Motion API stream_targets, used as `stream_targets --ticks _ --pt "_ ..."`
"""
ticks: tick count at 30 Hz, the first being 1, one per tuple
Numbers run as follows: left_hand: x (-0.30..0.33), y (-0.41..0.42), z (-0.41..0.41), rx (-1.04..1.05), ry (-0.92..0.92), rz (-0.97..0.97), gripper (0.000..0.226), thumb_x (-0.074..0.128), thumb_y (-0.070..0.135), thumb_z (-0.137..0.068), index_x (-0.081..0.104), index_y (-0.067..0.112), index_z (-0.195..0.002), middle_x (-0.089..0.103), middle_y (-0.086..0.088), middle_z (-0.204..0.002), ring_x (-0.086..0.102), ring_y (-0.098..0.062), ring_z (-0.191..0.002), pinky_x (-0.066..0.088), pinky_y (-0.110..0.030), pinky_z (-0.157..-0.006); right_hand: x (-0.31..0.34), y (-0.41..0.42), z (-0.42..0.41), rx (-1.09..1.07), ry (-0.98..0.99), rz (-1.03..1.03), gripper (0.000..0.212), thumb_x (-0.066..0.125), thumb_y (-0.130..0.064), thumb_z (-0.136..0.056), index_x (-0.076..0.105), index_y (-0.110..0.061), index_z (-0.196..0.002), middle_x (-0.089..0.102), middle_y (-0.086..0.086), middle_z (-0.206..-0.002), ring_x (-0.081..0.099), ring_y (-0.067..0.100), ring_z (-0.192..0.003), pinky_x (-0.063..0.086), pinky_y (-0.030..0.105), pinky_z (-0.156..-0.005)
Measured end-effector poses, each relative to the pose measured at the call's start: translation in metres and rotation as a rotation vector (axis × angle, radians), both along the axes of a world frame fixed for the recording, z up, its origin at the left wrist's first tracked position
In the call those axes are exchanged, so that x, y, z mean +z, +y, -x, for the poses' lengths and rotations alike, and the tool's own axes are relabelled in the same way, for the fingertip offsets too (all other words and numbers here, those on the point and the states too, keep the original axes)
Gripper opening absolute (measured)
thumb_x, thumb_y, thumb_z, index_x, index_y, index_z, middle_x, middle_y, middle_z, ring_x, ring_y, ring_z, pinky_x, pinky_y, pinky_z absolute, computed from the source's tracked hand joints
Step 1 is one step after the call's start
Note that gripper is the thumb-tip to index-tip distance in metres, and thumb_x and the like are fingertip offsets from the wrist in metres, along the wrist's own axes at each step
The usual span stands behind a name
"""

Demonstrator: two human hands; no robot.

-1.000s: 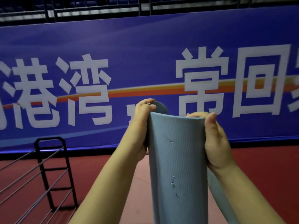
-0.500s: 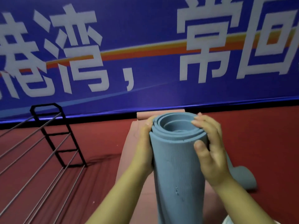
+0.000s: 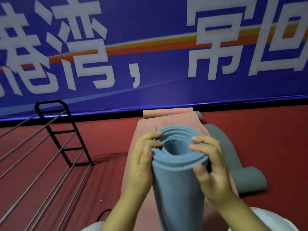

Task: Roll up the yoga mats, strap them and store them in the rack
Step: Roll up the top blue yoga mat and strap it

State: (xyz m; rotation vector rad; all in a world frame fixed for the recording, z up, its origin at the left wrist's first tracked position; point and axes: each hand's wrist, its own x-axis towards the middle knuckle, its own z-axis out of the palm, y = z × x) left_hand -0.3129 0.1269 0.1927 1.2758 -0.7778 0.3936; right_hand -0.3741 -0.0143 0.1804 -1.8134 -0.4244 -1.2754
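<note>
Left hand: curled round the left side of the roll's upper end, fingertips hooked over the rim onto the coiled layers.
Right hand: grips the right side of the same end, thumb on the near face, fingers bent over the rim.
Blue-grey foam yoga mat, rolled: held upright between both hands in the near centre, open end up, coils stepped unevenly; no strap visible on it.
Pink foam mat, flat: on the floor under the roll, running far, its far end curled.
Grey foam mat, partly rolled: on the floor just right of the pink one.
Black metal-framed rack with thin rails: left, well apart from the roll.
Red floor: carries mats and rack.
Blue printed banner: far wall.
Risk: judged, the unstrapped coils may spring loose or telescope if either grip eases before strapping.
</note>
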Motion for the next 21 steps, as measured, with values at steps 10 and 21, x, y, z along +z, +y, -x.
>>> stream_targets --ticks 10,21 --pt "0.025 -0.019 0.029 0.039 0.031 -0.017 0.035 0.039 0.043 -0.092 0.063 0.021 -0.079 0.064 0.008 -0.105 0.057 -0.009 -0.107 0.041 -0.025 -0.094 0.025 -0.002 0.027 -0.068 0.005 -0.165 0.044 0.049 -0.058 -0.088 0.055 -0.014 -0.083 0.056 0.001 -0.101 0.054 0.014 -0.108 0.037 0.034 -0.102" --pt "0.004 -0.005 0.016 0.060 0.064 -0.081 0.035 0.035 0.039 -0.090 0.060 0.020 -0.077 0.061 0.005 -0.105 0.057 -0.007 -0.101 0.041 -0.020 -0.090 0.025 0.000 0.023 -0.175 0.071 0.207 0.049 0.056 -0.056 -0.083 0.062 -0.007 -0.078 0.059 -0.003 -0.098 0.053 0.021 -0.111 0.040 0.037 -0.101"
